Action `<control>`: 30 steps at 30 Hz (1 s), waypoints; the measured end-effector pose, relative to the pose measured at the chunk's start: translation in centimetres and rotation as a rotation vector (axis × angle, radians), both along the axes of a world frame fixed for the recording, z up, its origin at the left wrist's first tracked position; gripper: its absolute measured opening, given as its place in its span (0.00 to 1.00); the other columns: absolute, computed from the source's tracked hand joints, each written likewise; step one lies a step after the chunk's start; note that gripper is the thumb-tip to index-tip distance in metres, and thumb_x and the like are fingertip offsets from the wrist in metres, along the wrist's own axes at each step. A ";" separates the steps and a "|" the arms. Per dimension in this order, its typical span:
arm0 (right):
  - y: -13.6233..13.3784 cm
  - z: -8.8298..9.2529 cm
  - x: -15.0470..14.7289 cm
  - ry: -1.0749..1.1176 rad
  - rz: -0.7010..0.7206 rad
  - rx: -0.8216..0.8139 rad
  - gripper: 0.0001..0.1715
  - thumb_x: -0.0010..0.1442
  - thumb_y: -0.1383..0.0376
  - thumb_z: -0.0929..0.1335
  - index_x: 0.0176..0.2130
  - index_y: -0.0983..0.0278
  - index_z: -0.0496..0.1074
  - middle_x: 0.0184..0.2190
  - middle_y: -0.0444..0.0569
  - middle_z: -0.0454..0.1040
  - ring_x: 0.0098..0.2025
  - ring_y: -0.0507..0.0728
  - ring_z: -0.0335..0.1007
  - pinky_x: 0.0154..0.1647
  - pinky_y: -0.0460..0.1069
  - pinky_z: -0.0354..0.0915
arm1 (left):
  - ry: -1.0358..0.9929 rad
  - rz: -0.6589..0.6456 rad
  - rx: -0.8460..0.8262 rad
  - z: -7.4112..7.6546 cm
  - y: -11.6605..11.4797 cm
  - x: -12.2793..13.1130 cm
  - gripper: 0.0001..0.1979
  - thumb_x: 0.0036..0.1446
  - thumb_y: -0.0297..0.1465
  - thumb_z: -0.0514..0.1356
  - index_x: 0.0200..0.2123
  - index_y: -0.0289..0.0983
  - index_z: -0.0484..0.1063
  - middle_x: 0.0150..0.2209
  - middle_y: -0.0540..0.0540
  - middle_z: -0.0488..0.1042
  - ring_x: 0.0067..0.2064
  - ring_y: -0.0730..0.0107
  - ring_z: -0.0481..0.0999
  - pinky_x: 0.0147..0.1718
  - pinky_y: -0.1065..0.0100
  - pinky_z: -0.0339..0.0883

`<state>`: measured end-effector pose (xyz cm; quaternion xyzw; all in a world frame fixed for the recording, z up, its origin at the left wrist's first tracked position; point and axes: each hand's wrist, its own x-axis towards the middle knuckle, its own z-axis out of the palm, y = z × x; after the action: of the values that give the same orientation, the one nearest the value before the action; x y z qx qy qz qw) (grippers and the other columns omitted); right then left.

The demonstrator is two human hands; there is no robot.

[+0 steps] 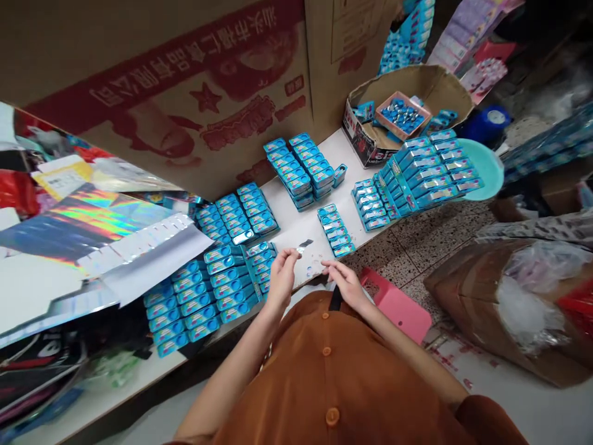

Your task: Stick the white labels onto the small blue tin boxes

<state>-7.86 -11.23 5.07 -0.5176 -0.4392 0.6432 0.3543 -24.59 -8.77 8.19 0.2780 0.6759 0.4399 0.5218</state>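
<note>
My left hand (283, 278) is closed in a pinch above the front edge of the white table (286, 233). Between its fingertips is a small shiny silvery piece (301, 250), too small to name. A little dark flat piece (306, 243) shows just beyond it. To the right, my right hand (346, 283) has its fingers stretched toward the left hand, with nothing visible in them. Small clear round bits (311, 271) lie on the tabletop between the hands. A row of blue packs (336, 230) lies beyond my right hand, and more blue packs (262, 262) stand close by my left.
Stacked blue packs (299, 164) stand at the back before a large cardboard carton (185, 80). Shiny sheets (106, 235) cover the left side. At right are an open box (364, 145), a turquoise basin (491, 170), a pink stool (403, 306) and a large brown carton (467, 296).
</note>
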 end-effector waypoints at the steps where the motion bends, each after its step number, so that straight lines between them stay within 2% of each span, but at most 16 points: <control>1: 0.7 -0.5 0.4 0.007 -0.022 -0.046 0.23 0.60 0.50 0.64 0.44 0.62 0.75 0.33 0.47 0.73 0.32 0.52 0.66 0.38 0.48 0.64 | 0.081 -0.070 0.027 0.2 0.5 -0.4 0.09 0.52 0.37 0.58 0.28 0.37 0.67 0.30 0.51 0.70 0.36 0.71 0.69 0.39 0.70 0.61; 3: 2.2 -1.6 0.9 0.055 -0.039 -0.141 0.25 0.58 0.47 0.64 0.40 0.63 0.76 0.33 0.49 0.74 0.33 0.52 0.67 0.39 0.48 0.64 | 0.190 -0.237 0.046 0.6 1.6 -1.2 0.07 0.53 0.36 0.56 0.28 0.38 0.66 0.30 0.51 0.68 0.35 0.71 0.67 0.38 0.70 0.60; 5: 3.8 -2.6 0.7 0.155 -0.041 -0.262 0.27 0.56 0.45 0.65 0.40 0.64 0.77 0.35 0.50 0.75 0.34 0.53 0.68 0.39 0.49 0.64 | 0.240 -0.394 0.037 1.0 2.7 -1.7 0.07 0.54 0.35 0.55 0.29 0.38 0.65 0.30 0.51 0.67 0.35 0.71 0.67 0.37 0.70 0.60; 9: 6.9 -4.1 -0.3 0.428 -0.027 -0.489 0.28 0.53 0.44 0.67 0.39 0.63 0.76 0.37 0.51 0.77 0.36 0.53 0.72 0.36 0.47 0.64 | 0.311 -0.602 0.011 1.7 4.5 -1.7 0.07 0.57 0.35 0.53 0.30 0.38 0.64 0.31 0.50 0.67 0.35 0.70 0.66 0.37 0.70 0.60; 12: 9.0 -4.6 -0.6 0.481 0.019 -0.505 0.23 0.49 0.48 0.71 0.34 0.65 0.77 0.32 0.49 0.77 0.32 0.51 0.71 0.33 0.46 0.63 | 0.371 -0.671 -0.001 1.9 5.6 -1.2 0.07 0.58 0.34 0.52 0.30 0.38 0.64 0.31 0.51 0.67 0.35 0.70 0.66 0.38 0.70 0.60; 17: 11.5 -4.8 0.8 0.312 0.048 -0.408 0.18 0.42 0.55 0.75 0.28 0.66 0.77 0.25 0.44 0.75 0.25 0.48 0.64 0.30 0.45 0.59 | 0.415 -0.701 -0.007 0.7 7.2 -0.8 0.07 0.59 0.34 0.52 0.31 0.39 0.65 0.32 0.50 0.69 0.37 0.70 0.68 0.39 0.70 0.60; 19: 12.2 -5.2 1.5 0.237 0.024 -0.394 0.17 0.42 0.55 0.75 0.28 0.65 0.77 0.24 0.43 0.74 0.25 0.48 0.63 0.29 0.45 0.59 | 0.419 -0.699 -0.019 -0.6 7.7 -0.8 0.07 0.58 0.34 0.52 0.31 0.38 0.65 0.32 0.50 0.70 0.37 0.69 0.68 0.39 0.69 0.61; 21: 13.0 -6.0 2.0 0.158 -0.012 -0.366 0.16 0.42 0.55 0.74 0.28 0.65 0.77 0.23 0.42 0.74 0.25 0.48 0.64 0.30 0.45 0.60 | 0.422 -0.696 -0.032 -2.7 8.2 -0.9 0.07 0.57 0.34 0.52 0.30 0.38 0.66 0.32 0.49 0.71 0.37 0.69 0.69 0.39 0.69 0.62; 27: 16.0 -11.2 2.0 -0.197 -0.104 -0.088 0.12 0.44 0.57 0.73 0.25 0.64 0.77 0.26 0.45 0.75 0.31 0.53 0.68 0.35 0.47 0.62 | 0.529 -0.638 0.002 -11.6 10.8 -0.8 0.07 0.55 0.34 0.53 0.29 0.38 0.66 0.31 0.48 0.71 0.35 0.67 0.69 0.39 0.66 0.62; 30: 17.4 -13.5 1.8 -0.443 -0.085 0.021 0.09 0.45 0.59 0.73 0.25 0.63 0.78 0.26 0.45 0.73 0.29 0.52 0.67 0.34 0.46 0.61 | 0.513 -0.604 -0.043 -15.3 12.3 -0.5 0.05 0.54 0.32 0.54 0.27 0.38 0.66 0.29 0.47 0.71 0.34 0.67 0.69 0.38 0.65 0.63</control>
<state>-6.03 6.13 -8.48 -0.6605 -0.4907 0.4939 0.2811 -25.08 3.55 -7.13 0.5543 0.6812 0.1684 0.4475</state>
